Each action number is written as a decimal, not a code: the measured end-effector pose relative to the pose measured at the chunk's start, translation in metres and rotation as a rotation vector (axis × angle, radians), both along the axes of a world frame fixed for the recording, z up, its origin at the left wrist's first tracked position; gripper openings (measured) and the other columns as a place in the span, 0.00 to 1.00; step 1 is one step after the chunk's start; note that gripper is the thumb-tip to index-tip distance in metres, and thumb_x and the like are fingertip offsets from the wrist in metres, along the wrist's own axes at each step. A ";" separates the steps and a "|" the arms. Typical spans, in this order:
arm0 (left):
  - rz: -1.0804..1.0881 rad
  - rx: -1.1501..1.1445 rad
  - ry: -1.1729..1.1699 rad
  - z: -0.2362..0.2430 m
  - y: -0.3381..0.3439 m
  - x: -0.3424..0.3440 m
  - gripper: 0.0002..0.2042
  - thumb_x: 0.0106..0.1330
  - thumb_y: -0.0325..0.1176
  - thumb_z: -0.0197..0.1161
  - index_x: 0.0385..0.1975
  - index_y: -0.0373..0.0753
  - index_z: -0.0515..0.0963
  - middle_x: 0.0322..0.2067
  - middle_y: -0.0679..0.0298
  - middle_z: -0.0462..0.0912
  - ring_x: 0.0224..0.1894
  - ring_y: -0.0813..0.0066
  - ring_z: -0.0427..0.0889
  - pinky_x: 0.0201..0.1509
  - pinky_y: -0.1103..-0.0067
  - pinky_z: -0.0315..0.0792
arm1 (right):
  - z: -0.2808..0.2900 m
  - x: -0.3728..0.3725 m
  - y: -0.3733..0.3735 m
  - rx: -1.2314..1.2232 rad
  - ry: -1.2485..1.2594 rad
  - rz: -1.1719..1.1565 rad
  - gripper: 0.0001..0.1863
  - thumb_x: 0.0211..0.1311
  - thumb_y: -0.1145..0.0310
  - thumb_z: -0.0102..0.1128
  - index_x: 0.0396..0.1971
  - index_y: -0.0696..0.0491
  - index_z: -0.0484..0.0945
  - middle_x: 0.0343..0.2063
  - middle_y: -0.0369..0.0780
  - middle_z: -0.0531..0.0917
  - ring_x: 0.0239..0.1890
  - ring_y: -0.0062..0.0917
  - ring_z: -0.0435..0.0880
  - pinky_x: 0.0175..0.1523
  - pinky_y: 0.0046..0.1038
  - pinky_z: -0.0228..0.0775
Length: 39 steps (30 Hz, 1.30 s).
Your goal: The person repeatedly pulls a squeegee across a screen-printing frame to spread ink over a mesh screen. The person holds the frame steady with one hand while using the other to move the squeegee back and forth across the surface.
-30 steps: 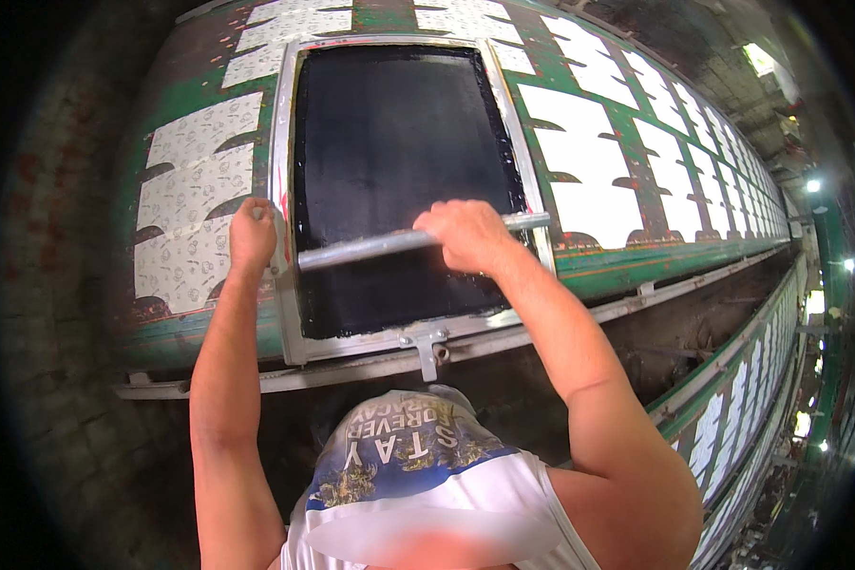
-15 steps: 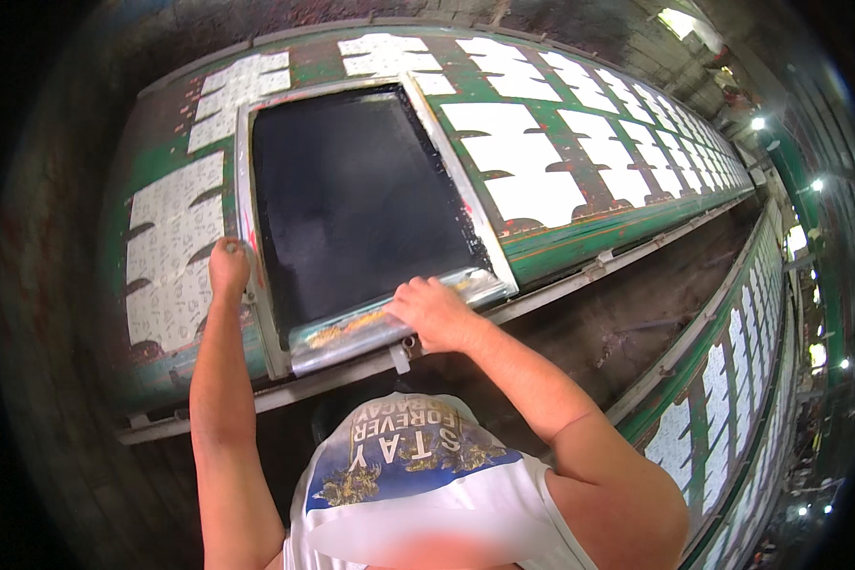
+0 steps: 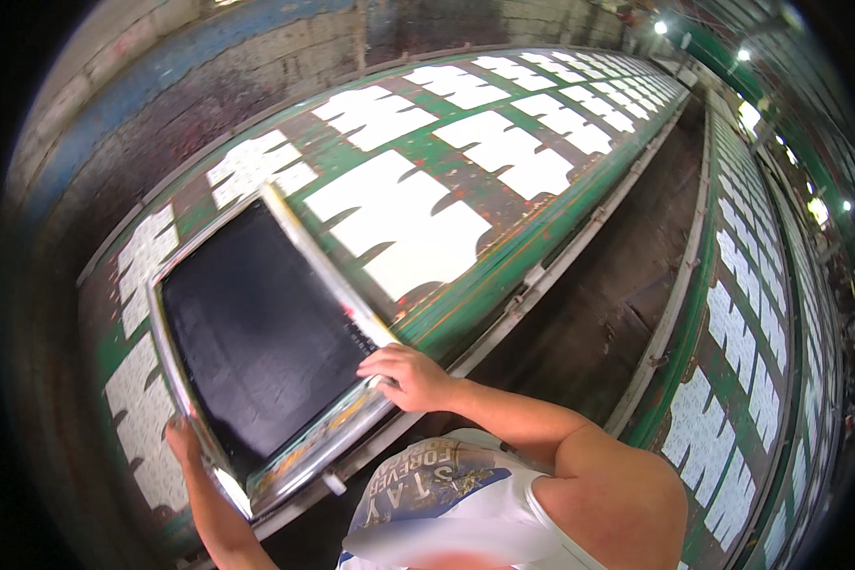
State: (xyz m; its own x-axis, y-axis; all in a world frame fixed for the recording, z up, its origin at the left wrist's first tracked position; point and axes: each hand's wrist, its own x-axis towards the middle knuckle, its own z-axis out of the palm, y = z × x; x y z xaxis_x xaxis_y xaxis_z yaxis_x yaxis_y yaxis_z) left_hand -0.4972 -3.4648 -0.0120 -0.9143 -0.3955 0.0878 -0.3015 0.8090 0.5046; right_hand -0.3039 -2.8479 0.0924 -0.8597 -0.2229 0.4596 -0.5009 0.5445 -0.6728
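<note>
A screen printing frame (image 3: 340, 285) with a dark mesh lies on the long green table, slanted in the head view. My left hand (image 3: 182, 441) is closed at its left side bar, near the front corner. At the near right corner, my right hand (image 3: 408, 376) grips the frame, fingers over the top of the bar. Yellowish and silvery smears coat the near bar. Beside my left hand lies a faintly patterned cut fabric piece (image 3: 144, 432). Right of the frame is a plain white fabric piece (image 3: 404, 228). Whatever lies beneath the mesh is hidden.
More white pieces (image 3: 508, 152) run in two rows down the green table (image 3: 465, 318). A metal rail (image 3: 532, 285) with small brackets follows its near edge. Across a dark gap stands a second table with patterned pieces (image 3: 731, 323). A block wall (image 3: 285, 57) rises behind.
My right hand has moved from the near bar to the frame's right corner. The view has turned, and the frame now appears lower, further left and slanted. My left hand remains at its left side.
</note>
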 end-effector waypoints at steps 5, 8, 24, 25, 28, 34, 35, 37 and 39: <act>0.082 -0.075 -0.089 0.014 0.014 0.003 0.36 0.76 0.53 0.67 0.63 0.18 0.79 0.60 0.29 0.85 0.66 0.34 0.83 0.72 0.57 0.74 | -0.041 -0.012 0.062 -0.037 -0.353 -0.296 0.23 0.65 0.73 0.68 0.61 0.55 0.86 0.52 0.50 0.89 0.53 0.45 0.89 0.60 0.40 0.83; 0.118 -0.058 -0.012 0.008 0.012 -0.003 0.40 0.75 0.60 0.67 0.57 0.16 0.80 0.53 0.30 0.87 0.57 0.35 0.87 0.65 0.56 0.77 | -0.067 -0.024 0.071 -0.223 -0.685 -0.250 0.29 0.67 0.70 0.70 0.68 0.57 0.81 0.54 0.50 0.89 0.50 0.33 0.91 0.56 0.36 0.85; -0.210 0.534 0.109 0.013 -0.005 0.013 0.21 0.80 0.54 0.67 0.40 0.38 0.85 0.21 0.75 0.66 0.23 0.85 0.61 0.26 0.79 0.56 | -0.068 -0.026 0.041 -0.343 -0.895 -0.324 0.28 0.70 0.67 0.73 0.68 0.58 0.82 0.53 0.51 0.87 0.53 0.36 0.89 0.58 0.36 0.82; -0.123 0.576 0.043 0.016 -0.007 0.017 0.22 0.80 0.54 0.66 0.42 0.37 0.85 0.23 0.74 0.69 0.24 0.85 0.62 0.27 0.79 0.56 | -0.066 -0.021 0.035 -0.149 -0.812 -0.415 0.29 0.70 0.68 0.73 0.69 0.57 0.82 0.53 0.48 0.86 0.51 0.33 0.89 0.57 0.34 0.82; -0.006 0.622 0.015 0.005 -0.006 0.022 0.22 0.81 0.54 0.66 0.45 0.36 0.85 0.26 0.75 0.71 0.25 0.86 0.63 0.28 0.80 0.57 | -0.062 -0.016 0.026 -0.219 -0.759 -0.489 0.25 0.71 0.65 0.72 0.66 0.54 0.86 0.52 0.51 0.87 0.50 0.37 0.88 0.57 0.36 0.80; -0.044 0.627 0.055 -0.006 -0.012 0.012 0.21 0.80 0.53 0.66 0.48 0.38 0.84 0.22 0.77 0.68 0.22 0.87 0.63 0.27 0.81 0.58 | -0.038 -0.012 0.025 -0.608 -0.698 -0.404 0.23 0.77 0.67 0.68 0.67 0.59 0.84 0.53 0.48 0.88 0.49 0.28 0.89 0.54 0.31 0.81; -0.006 0.598 -0.035 0.001 -0.014 0.008 0.20 0.80 0.53 0.66 0.49 0.39 0.84 0.21 0.78 0.68 0.21 0.87 0.62 0.25 0.81 0.58 | -0.030 -0.013 0.027 -0.552 -0.691 -0.404 0.23 0.76 0.68 0.69 0.67 0.60 0.84 0.52 0.45 0.89 0.49 0.25 0.88 0.54 0.30 0.81; 0.001 0.721 -0.051 0.016 -0.009 0.012 0.20 0.80 0.54 0.65 0.48 0.41 0.84 0.20 0.77 0.66 0.18 0.87 0.61 0.21 0.80 0.56 | -0.016 -0.015 0.034 -0.453 -0.657 -0.391 0.22 0.76 0.71 0.70 0.66 0.61 0.84 0.51 0.41 0.89 0.47 0.19 0.86 0.53 0.27 0.80; 0.020 0.768 -0.025 0.032 0.007 0.010 0.19 0.80 0.56 0.64 0.46 0.45 0.83 0.18 0.78 0.62 0.14 0.87 0.58 0.15 0.79 0.51 | -0.007 -0.021 0.045 -0.430 -0.661 -0.409 0.21 0.76 0.71 0.70 0.65 0.61 0.85 0.51 0.41 0.89 0.47 0.20 0.87 0.53 0.27 0.80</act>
